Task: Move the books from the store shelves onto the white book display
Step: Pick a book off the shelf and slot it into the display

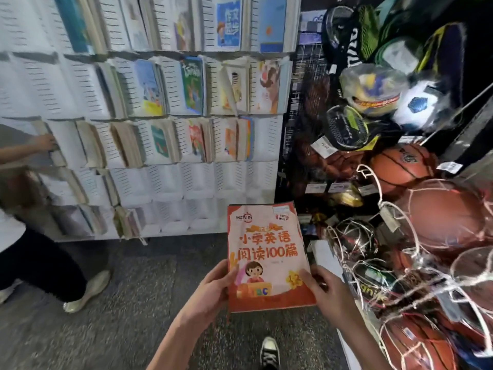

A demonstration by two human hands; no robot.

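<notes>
Standing upright in the lower centre of the frame, the orange English reading workbook [266,256] ran its long axis bottom to top, tilted slightly, cover toward the camera, title reading upright. Gripped at the lower left edge by the left hand [210,287], thumb curled onto the cover, other fingers hidden behind. Gripped at the lower right corner by the right hand [324,292], thumb pressed on the cover, fingers curled round the edge. Showed an orange border, pale middle, large orange Chinese characters with "100", a cartoon child above coloured letter blocks, a small pale label at the top right corner; cover slightly creased. Hung in front of the white book display [165,180], whose slotted pockets filled the upper left and centre, many stocked with books. Reached into a left-side pocket: another person's hand [45,142]. Crowded the right: netted basketballs [442,217] and racket covers [344,126]. Poked in at the bottom: a black sneaker [270,352].
</notes>
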